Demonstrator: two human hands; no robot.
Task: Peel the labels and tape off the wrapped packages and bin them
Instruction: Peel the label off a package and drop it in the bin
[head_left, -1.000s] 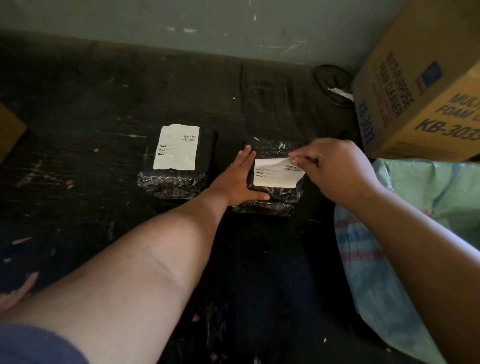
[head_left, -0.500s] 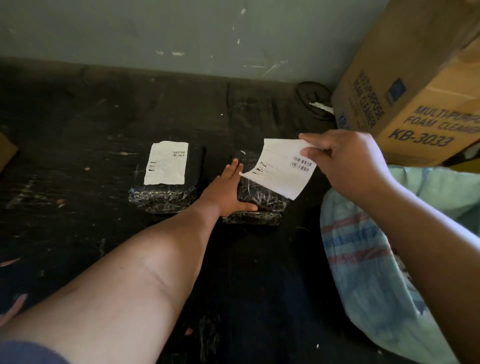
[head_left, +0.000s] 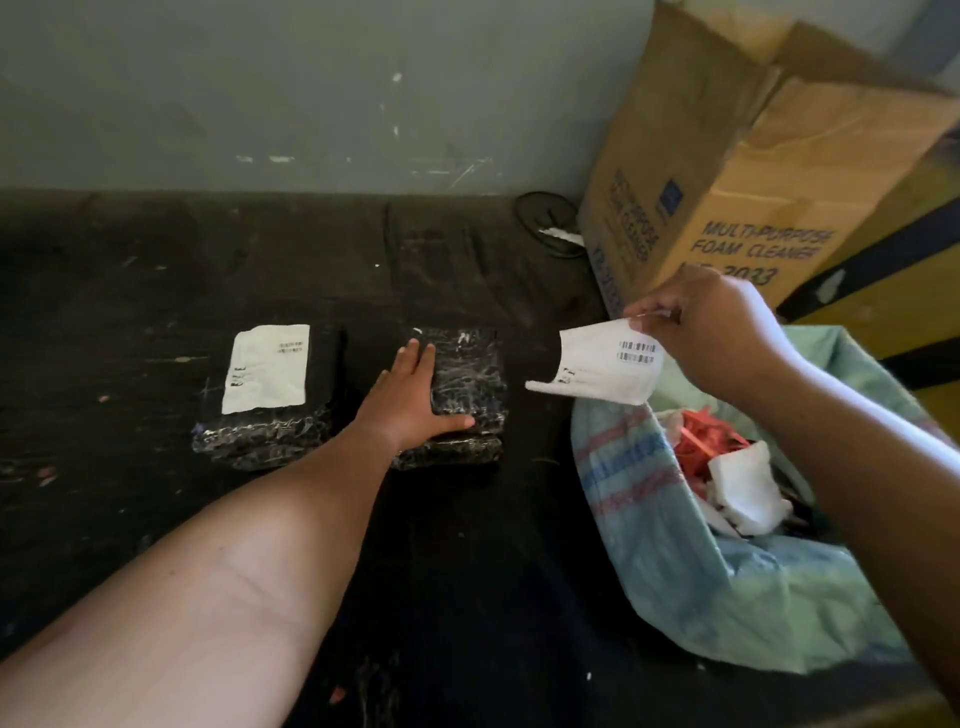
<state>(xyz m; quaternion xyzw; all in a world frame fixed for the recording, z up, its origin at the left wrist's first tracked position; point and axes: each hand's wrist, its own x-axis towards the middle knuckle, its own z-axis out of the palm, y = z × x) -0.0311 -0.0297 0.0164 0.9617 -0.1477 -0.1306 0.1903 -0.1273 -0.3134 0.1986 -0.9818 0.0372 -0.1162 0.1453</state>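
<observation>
Over the open sack (head_left: 769, 587), my right hand (head_left: 711, 332) pinches the peeled label (head_left: 602, 366); my left hand (head_left: 410, 400) presses flat, fingers straight, on the bare package (head_left: 470, 371). Beside it on the dark surface (head_left: 130, 291) sits a labelled package (head_left: 265, 400).

Bare dark table (head_left: 156, 270) behind both packages; cardboard box (head_left: 727, 171) and sack (head_left: 779, 597) crowd the right.

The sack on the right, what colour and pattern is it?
The sack is pale green-blue weave with red and blue stripes near its rim, seen in the head view.
</observation>
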